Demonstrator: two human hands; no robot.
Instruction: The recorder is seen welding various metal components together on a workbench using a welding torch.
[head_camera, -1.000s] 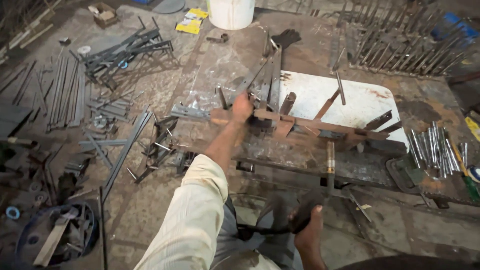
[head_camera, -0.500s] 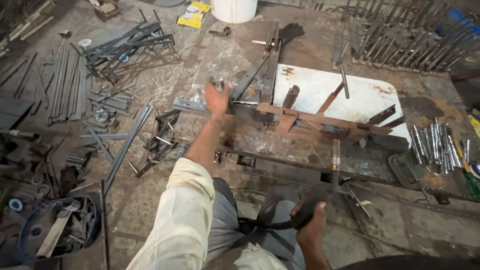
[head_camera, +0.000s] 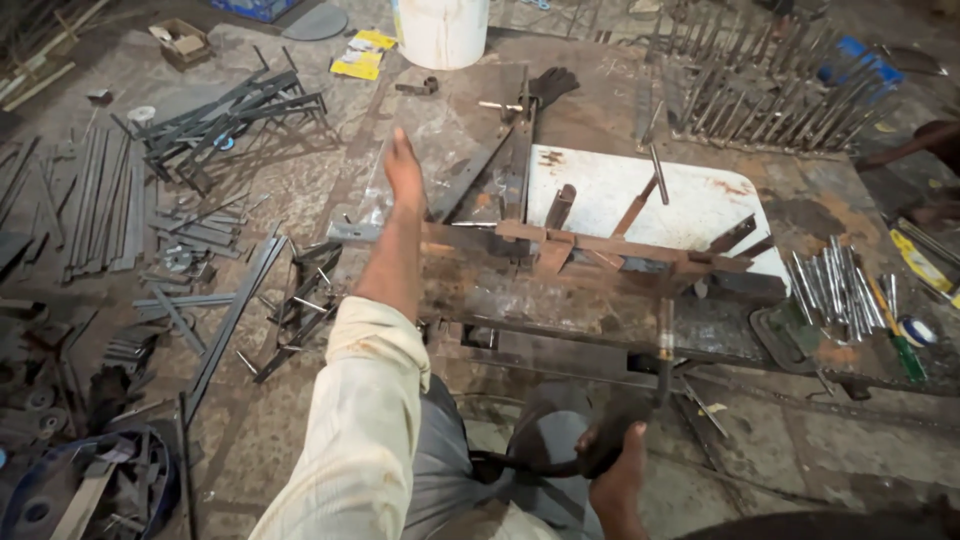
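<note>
My left hand (head_camera: 404, 172) is raised flat and open above the left end of a rusty welded bar frame (head_camera: 600, 250), touching nothing. The frame lies across a steel work plate (head_camera: 560, 305), with a white sheet (head_camera: 690, 200) behind it. My right hand (head_camera: 615, 455) is low at the near edge, shut on the black handle of a welding electrode holder. Its rod (head_camera: 665, 340) points up toward the frame's near side, and a dark cable trails off to the left.
Flat steel strips and angle pieces (head_camera: 100, 200) litter the floor at left. A bundle of short rods (head_camera: 830, 285) lies at right. A white bucket (head_camera: 443, 30), a black glove (head_camera: 552, 85) and yellow packets (head_camera: 362, 55) sit at the back. Another person's arm (head_camera: 915, 145) shows far right.
My left hand has lifted off the rusty frame and moved left and away from me. My right hand keeps its grip on the electrode holder.
</note>
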